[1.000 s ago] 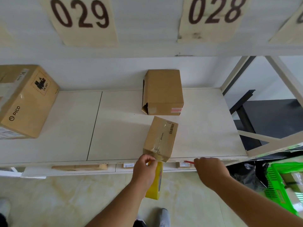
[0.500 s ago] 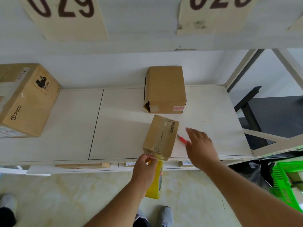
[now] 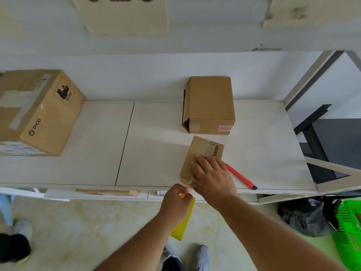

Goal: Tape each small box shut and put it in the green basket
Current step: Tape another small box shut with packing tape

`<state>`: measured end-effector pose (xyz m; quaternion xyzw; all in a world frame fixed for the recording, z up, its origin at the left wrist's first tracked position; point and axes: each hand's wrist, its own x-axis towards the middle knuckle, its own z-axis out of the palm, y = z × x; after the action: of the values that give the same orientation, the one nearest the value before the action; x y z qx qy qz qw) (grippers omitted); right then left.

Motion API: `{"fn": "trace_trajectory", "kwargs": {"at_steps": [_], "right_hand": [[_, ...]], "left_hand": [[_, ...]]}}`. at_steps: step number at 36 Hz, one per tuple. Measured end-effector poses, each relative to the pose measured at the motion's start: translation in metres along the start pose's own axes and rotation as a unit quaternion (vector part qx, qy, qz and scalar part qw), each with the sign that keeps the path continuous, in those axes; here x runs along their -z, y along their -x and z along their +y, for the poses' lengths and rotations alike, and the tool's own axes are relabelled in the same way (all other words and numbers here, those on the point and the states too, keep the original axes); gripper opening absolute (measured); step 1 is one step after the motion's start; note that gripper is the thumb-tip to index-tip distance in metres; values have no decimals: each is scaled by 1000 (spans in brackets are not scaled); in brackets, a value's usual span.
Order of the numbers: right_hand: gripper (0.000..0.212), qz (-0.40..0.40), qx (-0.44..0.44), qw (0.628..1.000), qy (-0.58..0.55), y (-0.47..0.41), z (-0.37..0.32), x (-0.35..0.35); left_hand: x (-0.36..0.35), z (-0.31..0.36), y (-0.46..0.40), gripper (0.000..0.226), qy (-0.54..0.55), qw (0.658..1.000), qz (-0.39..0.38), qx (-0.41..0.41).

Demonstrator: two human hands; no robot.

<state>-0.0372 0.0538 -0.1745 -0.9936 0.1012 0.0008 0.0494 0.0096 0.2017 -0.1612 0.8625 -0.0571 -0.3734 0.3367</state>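
Note:
A small cardboard box (image 3: 203, 151) with clear tape and a barcode on top lies at the front edge of the white shelf (image 3: 152, 145). My right hand (image 3: 212, 175) lies flat on its near half, fingers straight, pressing on the top. Just below the shelf edge my left hand (image 3: 174, 202) grips a yellow tape roll (image 3: 183, 222) that hangs under it. A second, larger small box (image 3: 210, 103) with an open left end stands behind. The green basket (image 3: 349, 231) shows at the lower right on the floor.
A red cutter (image 3: 240, 176) lies on the shelf right of the taped box. A big PICO carton (image 3: 37, 112) stands at the shelf's left. A black bag (image 3: 306, 218) sits beside the basket. Another person's shoes (image 3: 14, 247) are at the lower left.
My right hand let go of the red cutter on the shelf and moved left onto the small box's top. My left hand stays below the edge with the tape roll.

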Motion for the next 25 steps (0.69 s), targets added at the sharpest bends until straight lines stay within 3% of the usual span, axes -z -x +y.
{"fn": "trace_trajectory", "kwargs": {"at_steps": [4, 11, 15, 18, 20, 21, 24, 25], "right_hand": [[64, 32, -33, 999, -3, 1, -11, -8], [52, 71, -34, 997, -19, -4, -13, -2], [73, -2, -52, 999, -11, -4, -26, 5], [48, 31, -91, 988, -119, 11, -44, 31], [20, 93, -154, 952, -248, 30, -56, 64], [8, 88, -193, 922, -324, 41, -61, 79], [13, -35, -222, 805, -549, 63, -77, 124], [15, -66, -205, 786, -580, 69, -80, 133]], "left_hand": [[8, -14, 4, 8, -13, 1000, -2, 4], [37, -13, 13, 14, 114, 992, 32, 35], [52, -6, 26, 13, 216, 975, 52, 7], [62, 3, 44, 11, 273, 960, 67, -3], [71, 14, 60, 14, 313, 947, 79, -6], [73, 17, 64, 12, 341, 937, 79, -8], [82, 37, 90, 8, 405, 911, 65, -40], [83, 44, 98, 9, 416, 906, 57, -57]]}}
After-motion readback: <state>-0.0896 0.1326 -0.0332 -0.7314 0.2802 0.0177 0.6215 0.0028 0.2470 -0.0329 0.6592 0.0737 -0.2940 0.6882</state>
